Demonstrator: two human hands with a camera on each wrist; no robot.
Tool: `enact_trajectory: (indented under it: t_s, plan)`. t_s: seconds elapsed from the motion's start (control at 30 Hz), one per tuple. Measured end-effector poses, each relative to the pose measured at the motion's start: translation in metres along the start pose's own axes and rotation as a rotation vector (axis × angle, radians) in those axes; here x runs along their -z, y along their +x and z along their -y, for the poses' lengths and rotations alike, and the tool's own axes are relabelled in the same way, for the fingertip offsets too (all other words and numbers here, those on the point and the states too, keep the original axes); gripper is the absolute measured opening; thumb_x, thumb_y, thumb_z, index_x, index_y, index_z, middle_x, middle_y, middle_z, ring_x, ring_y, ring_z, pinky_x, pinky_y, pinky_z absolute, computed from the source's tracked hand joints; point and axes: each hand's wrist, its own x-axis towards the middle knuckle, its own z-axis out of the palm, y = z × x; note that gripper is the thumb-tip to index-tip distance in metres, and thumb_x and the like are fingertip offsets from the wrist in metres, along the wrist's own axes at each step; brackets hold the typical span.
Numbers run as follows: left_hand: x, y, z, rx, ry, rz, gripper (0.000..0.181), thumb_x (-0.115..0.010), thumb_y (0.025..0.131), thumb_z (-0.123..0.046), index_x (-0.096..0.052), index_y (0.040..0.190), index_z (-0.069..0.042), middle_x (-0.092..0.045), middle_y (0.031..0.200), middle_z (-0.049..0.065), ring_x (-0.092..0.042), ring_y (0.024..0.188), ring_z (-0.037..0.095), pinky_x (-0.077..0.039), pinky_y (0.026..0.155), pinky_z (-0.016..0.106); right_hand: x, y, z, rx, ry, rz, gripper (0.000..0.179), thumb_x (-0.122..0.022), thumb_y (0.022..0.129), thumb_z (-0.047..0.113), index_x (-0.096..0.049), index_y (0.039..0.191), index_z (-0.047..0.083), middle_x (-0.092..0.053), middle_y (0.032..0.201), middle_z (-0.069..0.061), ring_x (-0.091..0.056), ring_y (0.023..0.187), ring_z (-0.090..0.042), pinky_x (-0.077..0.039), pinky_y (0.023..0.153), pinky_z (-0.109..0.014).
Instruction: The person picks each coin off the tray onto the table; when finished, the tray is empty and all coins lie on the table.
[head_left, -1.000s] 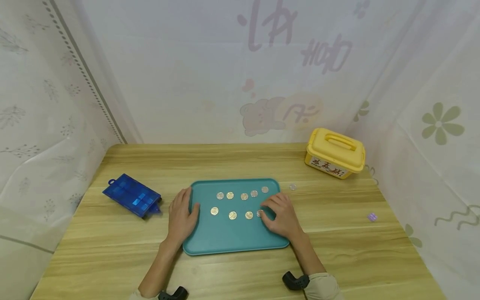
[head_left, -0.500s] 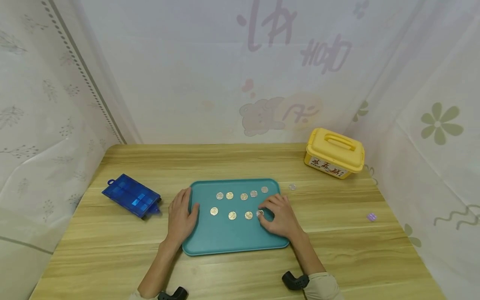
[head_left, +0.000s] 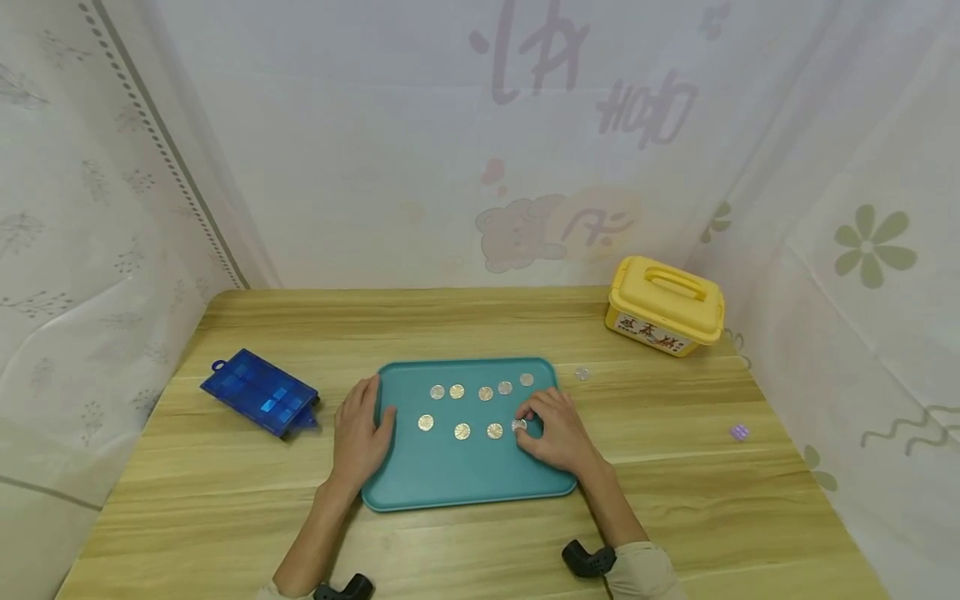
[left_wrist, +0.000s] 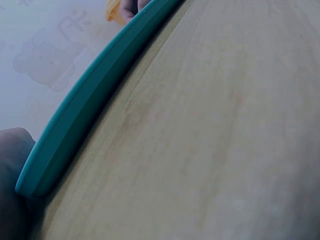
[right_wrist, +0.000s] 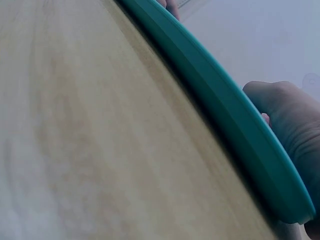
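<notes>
In the head view a teal tray (head_left: 472,483) lies on the wooden table, bearing two loose rows of coins. My left hand (head_left: 362,442) rests on the tray's left rim, fingers lying along the edge and thumb over the inside. Over the tray's right side, my right hand (head_left: 557,433) curls thumb and index finger about the silvery coin (head_left: 519,425) at the right end of the nearer row, pinching it. To its left lie golden coins, among them one coin (head_left: 494,431) close by. Both wrist views show mostly the tray's outer side (left_wrist: 95,95) and the tabletop.
A blue divided plastic box (head_left: 260,393) lies at the left. At the back right stands a yellow lidded box (head_left: 665,306) with a handle. A loose silvery coin (head_left: 582,374) and a small purple piece (head_left: 739,432) lie on the table right of the tray.
The thumb and index finger of my right hand have shifted slightly, and more of the end coin shows between them. My left hand stays on the tray rim. The view has drifted slightly.
</notes>
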Motion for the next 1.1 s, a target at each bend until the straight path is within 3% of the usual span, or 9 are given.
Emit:
enact_trajectory:
  t_s: [0.33, 0.5, 0.73, 0.93, 1.1]
  plan:
    - [-0.0006, -0.0009, 0.0006, -0.006, -0.002, 0.003, 0.059, -0.059, 0.096, -0.012, -0.038, 0.149, 0.007, -0.041, 0.148, 0.03, -0.033, 0.14, 0.047, -0.019, 0.113, 0.065, -0.0005, -0.0021, -0.0009, 0.015, -0.005, -0.013, 0.014, -0.07, 0.075, 0.018, -0.068, 0.087, 0.024, -0.057, 0.083, 0.011, -0.044, 0.085, -0.007, -0.034, 0.08, -0.033]
    - [0.0002, -0.0005, 0.0, -0.011, 0.0, -0.004, 0.059, -0.06, 0.096, -0.011, -0.039, 0.148, 0.007, -0.042, 0.147, 0.03, -0.035, 0.139, 0.047, -0.02, 0.113, 0.065, 0.0003, -0.0015, 0.0, -0.023, 0.002, 0.014, 0.015, -0.07, 0.074, 0.018, -0.065, 0.087, 0.025, -0.055, 0.083, 0.012, -0.043, 0.084, -0.007, -0.034, 0.082, -0.033]
    - [0.0013, -0.0001, -0.0006, -0.002, 0.001, -0.001, 0.06, -0.06, 0.096, -0.011, -0.039, 0.148, 0.007, -0.042, 0.147, 0.029, -0.035, 0.139, 0.046, -0.02, 0.113, 0.064, 0.0004, 0.0001, -0.0016, -0.033, 0.075, -0.01, 0.02, -0.073, 0.077, 0.013, -0.059, 0.087, 0.023, -0.055, 0.079, 0.012, -0.044, 0.075, -0.005, -0.031, 0.078, -0.031]
    - [0.0019, -0.0007, -0.0017, 0.0, -0.007, 0.003, 0.06, -0.059, 0.096, -0.011, -0.038, 0.148, 0.008, -0.041, 0.147, 0.03, -0.034, 0.14, 0.047, -0.019, 0.113, 0.065, -0.0003, -0.0001, -0.0032, 0.023, 0.163, -0.068, 0.016, -0.072, 0.082, 0.006, -0.063, 0.089, 0.017, -0.054, 0.075, 0.01, -0.045, 0.069, -0.007, -0.029, 0.077, -0.032]
    - [0.0019, -0.0005, -0.0023, -0.003, 0.0, -0.002, 0.059, -0.06, 0.096, -0.011, -0.039, 0.148, 0.008, -0.042, 0.147, 0.03, -0.034, 0.139, 0.047, -0.02, 0.113, 0.065, -0.0006, -0.0008, -0.0047, 0.023, 0.231, -0.095, 0.013, -0.071, 0.085, 0.005, -0.066, 0.09, 0.016, -0.056, 0.076, 0.009, -0.047, 0.069, -0.007, -0.029, 0.076, -0.032]
